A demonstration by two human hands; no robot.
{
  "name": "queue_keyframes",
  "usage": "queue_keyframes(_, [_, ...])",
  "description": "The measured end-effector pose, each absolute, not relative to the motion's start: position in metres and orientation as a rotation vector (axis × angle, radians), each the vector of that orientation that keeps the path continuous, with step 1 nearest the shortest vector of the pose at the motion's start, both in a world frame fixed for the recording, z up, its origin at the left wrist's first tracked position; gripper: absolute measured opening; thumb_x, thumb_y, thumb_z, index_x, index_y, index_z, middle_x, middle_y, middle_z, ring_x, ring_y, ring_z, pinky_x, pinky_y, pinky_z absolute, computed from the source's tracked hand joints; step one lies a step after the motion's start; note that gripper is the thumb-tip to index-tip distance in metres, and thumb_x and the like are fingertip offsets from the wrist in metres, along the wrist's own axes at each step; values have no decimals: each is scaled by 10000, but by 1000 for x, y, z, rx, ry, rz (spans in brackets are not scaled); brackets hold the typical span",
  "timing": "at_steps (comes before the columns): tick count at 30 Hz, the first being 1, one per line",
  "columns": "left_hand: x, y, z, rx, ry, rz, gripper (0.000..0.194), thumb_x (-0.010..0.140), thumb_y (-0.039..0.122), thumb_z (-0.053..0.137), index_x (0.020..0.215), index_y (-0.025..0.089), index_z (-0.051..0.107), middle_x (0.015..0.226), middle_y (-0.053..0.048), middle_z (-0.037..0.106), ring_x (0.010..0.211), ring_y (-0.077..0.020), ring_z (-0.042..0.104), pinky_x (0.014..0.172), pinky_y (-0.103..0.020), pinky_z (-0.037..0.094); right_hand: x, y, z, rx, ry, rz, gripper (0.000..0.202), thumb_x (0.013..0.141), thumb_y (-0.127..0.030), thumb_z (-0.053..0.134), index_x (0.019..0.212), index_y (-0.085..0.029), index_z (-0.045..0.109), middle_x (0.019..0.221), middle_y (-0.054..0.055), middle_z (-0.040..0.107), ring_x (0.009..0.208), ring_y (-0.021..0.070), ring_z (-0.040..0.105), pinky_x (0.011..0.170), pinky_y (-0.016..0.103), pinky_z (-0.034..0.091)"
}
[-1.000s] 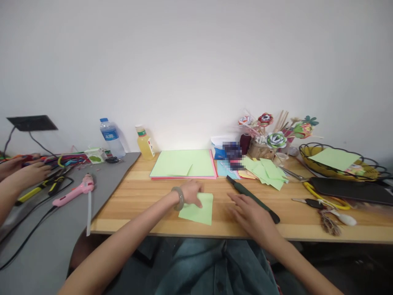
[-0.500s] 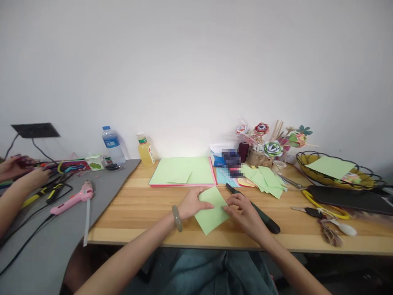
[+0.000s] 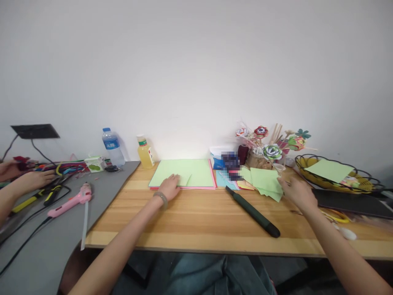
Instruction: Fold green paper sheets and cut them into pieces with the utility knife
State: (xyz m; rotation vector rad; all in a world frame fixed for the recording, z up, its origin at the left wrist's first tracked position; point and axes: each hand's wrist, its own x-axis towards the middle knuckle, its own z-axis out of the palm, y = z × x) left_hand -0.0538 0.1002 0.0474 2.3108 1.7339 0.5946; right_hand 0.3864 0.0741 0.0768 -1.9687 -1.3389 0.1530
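Note:
My left hand (image 3: 168,189) lies on the front left of a stack of light green sheets (image 3: 187,166), beside a raised paper flap (image 3: 186,179). Its fingers are together; whether they pinch the flap is too small to tell. At the right, my right hand (image 3: 296,191) is at the right edge of a loose pile of green paper squares (image 3: 265,180), thumb and fingertips close to the top sheet's corner. Blur hides whether it grips that sheet. A dark green tool (image 3: 254,213) with a black end lies on the table between my hands.
Paper flowers (image 3: 272,151) stand behind the squares. A yellow basket (image 3: 302,163) and a black tray-like object (image 3: 353,201) are at the right. At the left are a juice bottle (image 3: 145,153), a water bottle (image 3: 113,147), a pink glue gun (image 3: 67,204) and another person's hands (image 3: 37,179).
My hands have moved apart from the middle, left to the stack and right to the pile. The green square they held now appears on top of the pile.

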Motion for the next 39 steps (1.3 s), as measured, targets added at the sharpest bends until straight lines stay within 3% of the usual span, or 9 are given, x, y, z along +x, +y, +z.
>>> queue_keyframes(5, [-55,93,53,2493,1767,395,255,835,132,429,985,220,615,1085,-45,638,1136,-212,509,937,-328,377,348,53,57,-1764,-1587,-109,378,845,-357,531,1179,-186,491,1222,77,493,1051,218,510,859,459,427])
queue_keyframes(11, [-28,49,74,2745,1699,282,291,865,80,372,1045,151,590,1169,-131,576,1200,-272,429,991,-434,292,262,12,44,-1379,-2000,-18,482,829,-289,488,1273,-117,416,1275,171,450,1211,256,371,999,469,312])
queue_keyframes(14, [-6,2,80,2824,1558,180,221,855,114,443,995,163,607,902,-105,659,954,-241,585,868,-373,405,226,-13,47,-1172,-2227,132,585,785,-212,497,1348,-178,340,1376,115,385,1276,231,295,1027,463,283])
queue_keyframes(17, [9,-40,82,2857,1381,100,223,870,196,466,1057,200,589,800,-66,663,783,-210,622,727,-310,454,208,-33,49,-1001,-2405,332,539,709,-101,483,1228,-244,507,1258,49,535,1201,197,415,1019,425,307])
queue_keyframes(21, [-1,-58,75,2622,1239,220,352,845,436,514,1147,260,561,917,-47,674,828,-225,625,722,-319,470,209,-45,50,-939,-2441,585,487,694,-23,393,1055,-249,628,1106,44,631,1088,172,519,939,386,400])
queue_keyframes(26, [-31,-47,55,2254,994,593,578,644,498,716,1144,238,585,1132,-61,608,1070,-223,529,936,-318,388,219,-45,54,-978,-2325,829,264,847,-194,427,984,-234,649,1046,38,656,1034,171,559,883,334,440])
queue_keyframes(32, [-17,-53,36,1883,1187,882,244,842,350,514,760,182,671,877,-55,646,866,-179,578,787,-280,446,210,-40,49,-1207,-2167,827,323,876,-414,404,782,-211,638,756,3,657,695,157,604,624,257,475])
queue_keyframes(35, [-2,-54,29,1747,1420,962,263,838,337,482,687,182,631,776,-35,640,751,-172,584,701,-275,448,204,-35,37,-1431,-2008,633,360,865,-413,389,1079,-180,560,710,13,616,628,173,569,578,285,449])
queue_keyframes(39, [13,-50,26,1610,1630,962,296,802,308,495,1066,188,557,705,2,646,718,-183,600,689,-291,446,199,-31,23,-1634,-1862,404,560,845,-406,390,1315,-115,303,688,8,575,543,184,543,509,300,415])
